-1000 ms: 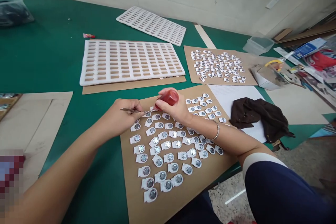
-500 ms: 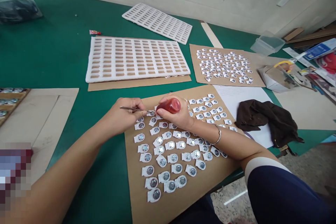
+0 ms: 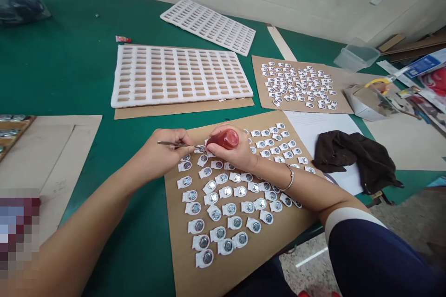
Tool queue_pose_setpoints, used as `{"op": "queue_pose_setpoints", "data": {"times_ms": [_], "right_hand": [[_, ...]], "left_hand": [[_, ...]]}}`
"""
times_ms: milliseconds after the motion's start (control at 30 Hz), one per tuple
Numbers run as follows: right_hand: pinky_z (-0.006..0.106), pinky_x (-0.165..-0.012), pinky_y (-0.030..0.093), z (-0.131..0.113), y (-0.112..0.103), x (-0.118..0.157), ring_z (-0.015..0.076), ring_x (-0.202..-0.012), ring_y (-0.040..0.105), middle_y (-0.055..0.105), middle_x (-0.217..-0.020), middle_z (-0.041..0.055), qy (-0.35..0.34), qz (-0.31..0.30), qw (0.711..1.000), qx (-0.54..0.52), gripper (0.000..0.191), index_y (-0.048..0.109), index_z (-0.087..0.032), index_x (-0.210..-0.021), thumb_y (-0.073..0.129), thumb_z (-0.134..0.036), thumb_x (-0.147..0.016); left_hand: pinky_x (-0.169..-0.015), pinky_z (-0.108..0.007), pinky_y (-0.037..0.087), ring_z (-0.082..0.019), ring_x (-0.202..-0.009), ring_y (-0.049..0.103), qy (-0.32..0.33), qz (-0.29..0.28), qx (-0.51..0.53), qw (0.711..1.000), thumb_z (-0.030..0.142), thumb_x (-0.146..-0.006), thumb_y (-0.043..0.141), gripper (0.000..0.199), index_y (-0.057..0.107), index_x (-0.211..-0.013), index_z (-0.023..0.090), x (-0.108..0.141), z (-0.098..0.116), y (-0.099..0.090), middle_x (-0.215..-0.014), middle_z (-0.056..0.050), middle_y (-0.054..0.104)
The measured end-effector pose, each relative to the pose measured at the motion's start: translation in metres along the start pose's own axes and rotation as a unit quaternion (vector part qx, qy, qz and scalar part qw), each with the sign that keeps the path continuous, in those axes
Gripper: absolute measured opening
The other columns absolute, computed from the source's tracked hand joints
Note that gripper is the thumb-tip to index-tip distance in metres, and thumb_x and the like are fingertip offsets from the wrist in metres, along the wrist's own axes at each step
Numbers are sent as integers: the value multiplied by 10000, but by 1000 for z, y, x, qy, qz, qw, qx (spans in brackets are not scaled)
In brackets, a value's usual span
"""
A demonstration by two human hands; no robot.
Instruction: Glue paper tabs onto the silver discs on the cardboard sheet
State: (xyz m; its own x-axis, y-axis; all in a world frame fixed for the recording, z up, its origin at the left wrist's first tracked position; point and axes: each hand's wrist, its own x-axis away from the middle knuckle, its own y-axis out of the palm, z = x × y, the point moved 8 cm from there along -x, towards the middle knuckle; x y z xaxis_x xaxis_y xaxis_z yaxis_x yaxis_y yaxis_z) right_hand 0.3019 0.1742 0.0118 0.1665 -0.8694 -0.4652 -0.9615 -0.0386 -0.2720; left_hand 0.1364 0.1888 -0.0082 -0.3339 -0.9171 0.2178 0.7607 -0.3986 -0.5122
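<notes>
My left hand (image 3: 171, 151) is closed on a pair of metal tweezers (image 3: 167, 143), whose tips reach a small white piece with a round metallic disc (image 3: 200, 149). Beside it, my right hand (image 3: 237, 151) wraps round a red squeeze bottle (image 3: 225, 139), base toward me, its nozzle end hidden by fingers and glare of nearby pieces. Both hands are over a brown cardboard sheet (image 3: 188, 278). Rows of similar white-backed pieces with shiny discs (image 3: 229, 209) lie across that sheet, some covered by my right hand and forearm.
Behind the hands lies a white slotted foam tray (image 3: 179, 74), with another slotted tray (image 3: 209, 25) farther back. At the right are a second cardboard sheet (image 3: 259, 90) bearing many small pieces, a dark brown cloth (image 3: 355, 155), and a box (image 3: 365, 104) with yellow-handled scissors (image 3: 378, 82).
The view has shifted slightly. Both hands keep the same hold, tweezers and red bottle staying at the same piece.
</notes>
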Motion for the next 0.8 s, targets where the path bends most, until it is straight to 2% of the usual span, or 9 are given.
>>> {"op": "queue_pose_setpoints", "data": {"times_ms": [233,400,800], "right_hand": [[349,-786,536,4,1,0,156,-791,633,665,-811,11,23,-6,1000,3,242,598,-220,-841,736,-380,-722],[346,-798,534,4,1,0,153,-806,629,661,-825,9,13,-8,1000,-4,235,596,-222,-858,738,-359,-730],[355,-804,534,5,3,0,160,-815,632,667,-830,9,18,-13,1000,3,242,589,-227,-844,734,-384,-729]], "left_hand": [[-536,-280,423,-195,-622,595,-4,3,-2,1000,460,-658,677,287,613,-675,180,0,1,-1,-643,-39,666],[-534,-272,418,-195,-623,595,-14,2,13,1000,490,-632,699,328,608,-669,177,0,2,0,-641,-38,662],[-519,-246,393,-167,-599,570,-8,0,-13,1000,469,-686,661,291,608,-675,183,1,1,-1,-637,-23,660]]}}
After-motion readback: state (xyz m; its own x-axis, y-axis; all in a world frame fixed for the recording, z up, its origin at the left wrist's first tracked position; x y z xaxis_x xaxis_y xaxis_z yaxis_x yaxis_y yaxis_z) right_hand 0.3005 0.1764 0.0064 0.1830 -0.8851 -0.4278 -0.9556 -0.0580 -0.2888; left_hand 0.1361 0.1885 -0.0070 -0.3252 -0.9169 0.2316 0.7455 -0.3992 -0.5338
